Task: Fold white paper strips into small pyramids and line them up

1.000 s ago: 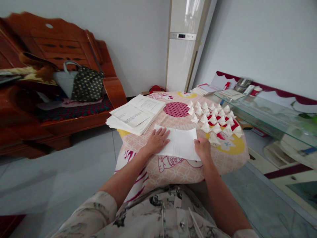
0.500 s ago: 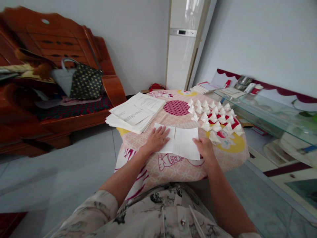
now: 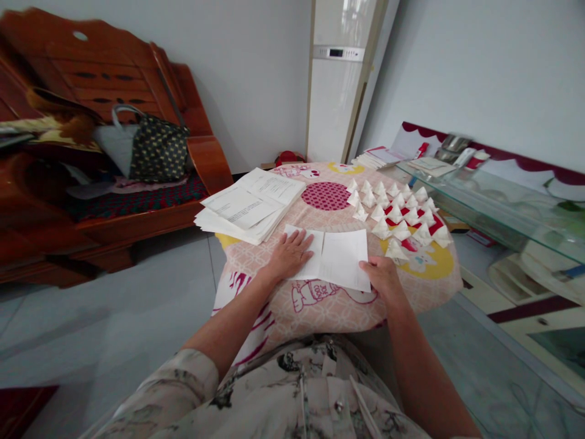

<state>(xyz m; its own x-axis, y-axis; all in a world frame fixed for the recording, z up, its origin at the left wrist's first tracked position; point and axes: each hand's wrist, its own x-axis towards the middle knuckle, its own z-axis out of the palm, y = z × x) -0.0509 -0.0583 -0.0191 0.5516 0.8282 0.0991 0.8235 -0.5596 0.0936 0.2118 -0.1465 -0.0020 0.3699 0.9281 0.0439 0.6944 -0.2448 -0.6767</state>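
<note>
A white sheet of paper (image 3: 345,259) with a crease down its middle lies in front of me on the cloth-covered table (image 3: 274,311). My left hand (image 3: 291,253) rests flat on its left half, fingers stretched out. At the right edge, my right hand (image 3: 381,274) pinches the paper between thumb and fingers, and that edge looks slightly raised. To the left is a stack of printed papers (image 3: 251,204). Several small folded paper pyramids (image 3: 395,213) stand in rows at the right of the table.
A glass-topped cabinet (image 3: 503,207) runs along the right, with cups and papers on it. Another pile of papers (image 3: 377,157) sits at the table's far right edge. On the left stands a wooden bench (image 3: 137,231) holding a patterned bag (image 3: 158,149). A tall white cabinet-like unit (image 3: 336,110) fills the far corner.
My right hand, holding the paper's right edge, appears shifted very slightly to the right. The left hand stays flat on the sheet. The view has tilted a little.
</note>
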